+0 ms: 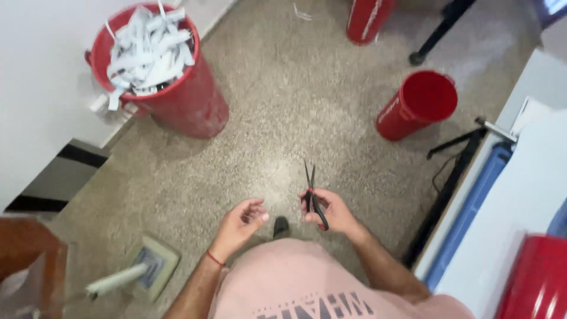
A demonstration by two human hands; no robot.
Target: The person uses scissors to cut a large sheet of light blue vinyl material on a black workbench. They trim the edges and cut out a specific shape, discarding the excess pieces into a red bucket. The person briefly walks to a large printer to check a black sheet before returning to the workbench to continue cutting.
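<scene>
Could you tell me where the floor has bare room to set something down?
The widest bare patch lies between the paper-filled red bucket, the empty red bucket and the scissors in the right hand. The right side, by the black stand, is crowded.

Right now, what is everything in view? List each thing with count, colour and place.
bucket of paper strips: 1, red, white strips, upper left floor
empty bucket: 1, red, upper right floor
third bucket: 1, red, top edge, cut off
fourth bucket: 1, red, lower right corner
floor scale: 1, pale green, lower left floor
scissors: 1, dark blades, red grip, shut, in right hand
right hand: 1, centre, holding scissors
left hand: 1, centre, empty, fingers curled
</scene>
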